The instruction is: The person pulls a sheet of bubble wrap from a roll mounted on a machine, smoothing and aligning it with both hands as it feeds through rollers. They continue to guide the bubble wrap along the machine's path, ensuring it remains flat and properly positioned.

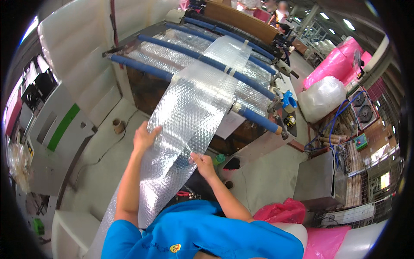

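Note:
A long strip of clear bubble wrap (189,108) runs from a machine with blue rollers (181,48) down toward me and past my left side. My left hand (145,137) grips its left edge, thumb lying on top and the other fingers partly hidden. Lower down, my right hand (202,165) pinches the opposite edge between thumb and fingers. Between the two hands the film is stretched fairly flat, with shiny creases near the right one. The strip passes over the nearest blue roller (258,120).
A cardboard tube (117,125) and a cable are on the floor at left, beside a grey cabinet (60,129). On the right are a blue tape dispenser (289,102), a white plastic-wrapped bundle (322,98), pink rolls (334,62) and a metal box (317,179). People stand far behind the machine.

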{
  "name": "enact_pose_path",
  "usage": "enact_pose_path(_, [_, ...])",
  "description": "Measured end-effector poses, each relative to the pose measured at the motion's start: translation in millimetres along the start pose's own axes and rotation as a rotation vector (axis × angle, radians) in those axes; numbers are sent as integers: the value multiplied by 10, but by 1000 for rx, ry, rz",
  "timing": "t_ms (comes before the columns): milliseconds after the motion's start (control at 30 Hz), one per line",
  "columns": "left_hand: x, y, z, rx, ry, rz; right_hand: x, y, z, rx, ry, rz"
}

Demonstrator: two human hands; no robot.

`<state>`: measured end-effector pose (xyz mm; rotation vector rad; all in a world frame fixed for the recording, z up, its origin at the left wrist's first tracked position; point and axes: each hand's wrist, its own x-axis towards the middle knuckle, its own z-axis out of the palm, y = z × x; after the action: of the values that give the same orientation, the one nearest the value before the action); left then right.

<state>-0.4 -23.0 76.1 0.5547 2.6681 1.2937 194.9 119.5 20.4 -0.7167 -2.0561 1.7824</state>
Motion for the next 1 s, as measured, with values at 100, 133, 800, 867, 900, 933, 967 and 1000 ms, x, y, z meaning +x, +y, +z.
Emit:
enact_pose_path(100, [18, 177, -341, -64, 40, 95, -168, -461, -1, 97, -41, -68])
enact_pose_path(133, [-4, 249, -415, -72, 61, 122, -178, -544, -4, 129, -31, -92])
enact_pose_path(800, [216, -438, 940, 137, 189, 55, 434, 669, -99, -27, 91, -46])
enact_pose_path(867, [228, -423, 955, 127, 151, 32, 454, 664, -74, 29, 122, -43])
enact_pose_path(900, [227, -439, 981, 130, 184, 56, 446, 685, -59, 58, 132, -35])
enact_pose_path(933, [236, -458, 1017, 134, 218, 80, 459, 713, -81, 27, 111, -22])
enact_pose_path(967, [247, -470, 1042, 138, 253, 102, 471, 736, -88, 46, 116, -22])
enact_pose_path(1000, [245, -476, 1050, 137, 252, 105, 473, 742, -83, 65, 121, -24])
